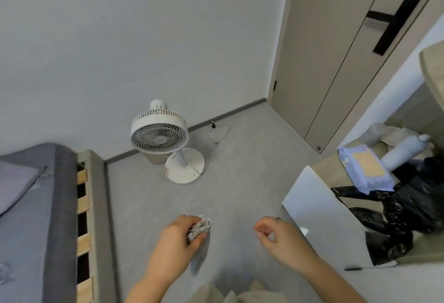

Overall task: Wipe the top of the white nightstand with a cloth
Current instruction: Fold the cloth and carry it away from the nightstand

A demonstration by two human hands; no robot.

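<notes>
My left hand [179, 240] grips a bunched grey cloth [200, 242], whose loose end hangs down below the fist. My right hand [280, 235] floats to the right of it, empty, fingers loosely curled and apart. A white nightstand [319, 209] stands at the right, its glossy white side panel facing me. Black plastic bags [396, 214] and a blue pack of wipes [366, 170] lie on or behind its top, which is mostly hidden. Both hands hover over the grey floor, left of the nightstand.
A white pedestal fan [163, 134] stands by the wall ahead. A grey bed [48, 206] with exposed wooden slats runs along the left. A beige door [348, 50] is at the upper right. A white bottle [403, 152] lies near the wipes.
</notes>
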